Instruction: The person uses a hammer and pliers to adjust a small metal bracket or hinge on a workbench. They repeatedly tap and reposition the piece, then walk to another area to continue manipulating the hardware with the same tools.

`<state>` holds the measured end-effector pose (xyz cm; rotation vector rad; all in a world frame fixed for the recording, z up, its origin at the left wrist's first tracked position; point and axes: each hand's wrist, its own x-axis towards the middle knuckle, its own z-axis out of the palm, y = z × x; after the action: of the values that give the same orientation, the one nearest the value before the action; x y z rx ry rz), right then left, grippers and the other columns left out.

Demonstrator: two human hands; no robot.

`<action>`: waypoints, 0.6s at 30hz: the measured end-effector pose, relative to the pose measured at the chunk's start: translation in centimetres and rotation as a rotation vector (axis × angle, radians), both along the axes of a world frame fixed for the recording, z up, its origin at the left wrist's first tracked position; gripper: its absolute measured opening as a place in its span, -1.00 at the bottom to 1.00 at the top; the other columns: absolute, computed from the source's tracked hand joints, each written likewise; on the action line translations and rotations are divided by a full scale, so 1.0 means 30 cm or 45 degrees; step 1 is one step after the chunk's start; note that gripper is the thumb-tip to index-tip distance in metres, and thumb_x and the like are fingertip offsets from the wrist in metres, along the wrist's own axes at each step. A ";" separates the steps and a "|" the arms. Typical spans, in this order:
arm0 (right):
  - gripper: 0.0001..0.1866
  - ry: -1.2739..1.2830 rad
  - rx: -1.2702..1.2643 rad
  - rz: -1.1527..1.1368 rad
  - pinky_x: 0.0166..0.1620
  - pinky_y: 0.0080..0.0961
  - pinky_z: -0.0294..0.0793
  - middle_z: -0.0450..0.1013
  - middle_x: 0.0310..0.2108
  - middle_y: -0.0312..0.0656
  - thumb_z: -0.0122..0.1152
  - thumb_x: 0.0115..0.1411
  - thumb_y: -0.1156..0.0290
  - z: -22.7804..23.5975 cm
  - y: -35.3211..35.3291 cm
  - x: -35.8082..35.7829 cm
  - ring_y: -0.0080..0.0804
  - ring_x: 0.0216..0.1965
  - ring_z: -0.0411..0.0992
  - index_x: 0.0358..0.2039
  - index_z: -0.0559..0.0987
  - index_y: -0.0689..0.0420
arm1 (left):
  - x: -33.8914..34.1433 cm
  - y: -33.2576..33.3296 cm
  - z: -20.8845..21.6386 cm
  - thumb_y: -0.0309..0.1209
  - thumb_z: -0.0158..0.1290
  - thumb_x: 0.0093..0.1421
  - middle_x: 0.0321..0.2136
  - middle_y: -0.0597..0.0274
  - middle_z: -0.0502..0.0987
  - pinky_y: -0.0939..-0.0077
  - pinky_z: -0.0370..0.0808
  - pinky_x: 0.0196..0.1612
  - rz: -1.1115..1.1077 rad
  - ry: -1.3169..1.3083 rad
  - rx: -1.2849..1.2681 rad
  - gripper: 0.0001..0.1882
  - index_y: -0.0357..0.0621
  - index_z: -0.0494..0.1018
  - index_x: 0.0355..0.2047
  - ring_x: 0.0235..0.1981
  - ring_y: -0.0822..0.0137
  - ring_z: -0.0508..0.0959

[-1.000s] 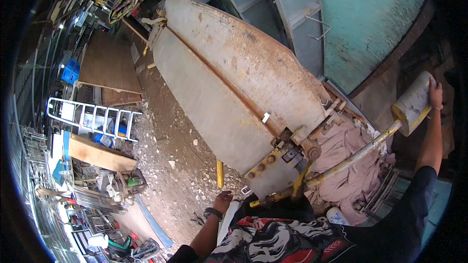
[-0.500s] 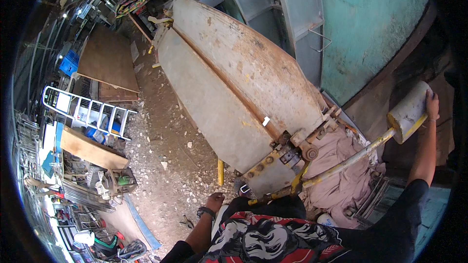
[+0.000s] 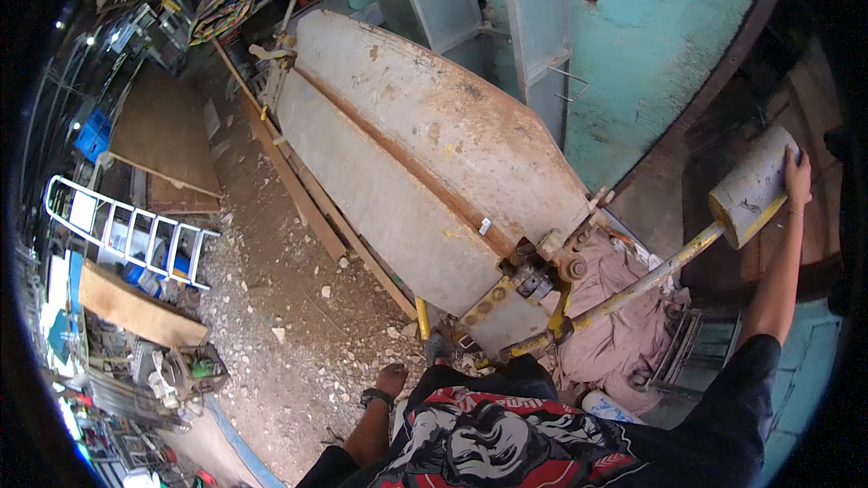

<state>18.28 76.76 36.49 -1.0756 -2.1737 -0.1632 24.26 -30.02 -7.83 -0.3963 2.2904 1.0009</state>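
A large metal-plate machine, by its look a sheet-metal folder point(image 3: 380, 163), stretches away from me, its long pale plates worn and rusty. From its near end a yellow-and-grey lever arm point(image 3: 653, 282) runs right to a thick cylindrical counterweight point(image 3: 749, 183). My right hand point(image 3: 797, 177) is closed over the outer end of that counterweight, arm stretched out. My left hand point(image 3: 391, 380) hangs low beside my body, fingers curled, with nothing visible in it. Rusty hinge fittings point(image 3: 533, 276) sit at the machine's near end, and a small white tag point(image 3: 485, 226) lies on its middle seam.
To the left stand a white stepladder point(image 3: 127, 230), a leaning brown board point(image 3: 167, 136) and a curved wooden panel point(image 3: 136, 305). Gravelly ground point(image 3: 280, 307) lies between. A pinkish cloth point(image 3: 608, 330) is heaped under the lever. Grey metal panels point(image 3: 533, 18) lean against the turquoise wall point(image 3: 665, 45).
My view has shifted, so most things sit farther left. A brown beam along the machine's left edge now shows. My right hand stays on the counterweight; my left hand is a little lower.
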 end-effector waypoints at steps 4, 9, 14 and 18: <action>-0.21 0.073 -0.038 -0.062 0.26 -0.16 0.24 0.31 0.26 0.09 0.00 0.26 -0.24 0.167 -0.264 0.045 0.06 0.26 0.30 0.29 0.35 0.10 | -0.004 -0.110 -0.041 -0.19 0.13 0.16 -0.37 0.01 0.67 0.29 0.60 -0.20 0.091 -0.107 0.151 -0.61 -0.19 0.58 -0.09 -0.35 0.17 0.68; -0.21 0.261 0.162 -0.119 0.28 -0.22 0.19 0.35 0.24 0.04 0.03 0.26 -0.24 0.323 -0.644 0.162 -0.01 0.28 0.29 0.29 0.35 0.10 | -0.069 -0.297 -0.132 -0.25 0.17 0.15 -0.35 0.00 0.66 0.35 0.60 -0.30 0.109 -0.155 0.239 -0.58 -0.26 0.55 -0.05 -0.43 0.26 0.68; -0.27 0.452 0.420 -0.092 0.29 -0.19 0.19 0.30 0.29 -0.07 0.00 0.27 -0.26 0.417 -0.919 0.349 -0.11 0.30 0.25 0.29 0.37 -0.04 | -0.244 -0.398 -0.110 -0.35 0.18 0.17 -0.32 0.02 0.65 0.35 0.60 -0.31 0.023 -0.138 0.259 -0.68 -0.27 0.55 -0.10 -0.38 0.25 0.68; -0.37 0.649 0.489 -0.019 0.29 -0.27 0.20 0.35 0.24 -0.09 0.11 0.27 -0.15 0.454 -1.227 0.396 -0.15 0.28 0.28 0.22 0.44 -0.05 | -0.411 -0.460 -0.142 -0.43 0.16 0.20 -0.36 0.08 0.61 0.43 0.61 -0.39 0.026 -0.114 0.458 -0.78 -0.28 0.55 -0.18 -0.41 0.31 0.64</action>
<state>30.15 39.96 50.10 -0.8055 -1.5969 -0.2683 11.92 -43.82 -12.09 -0.3066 1.9775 1.3461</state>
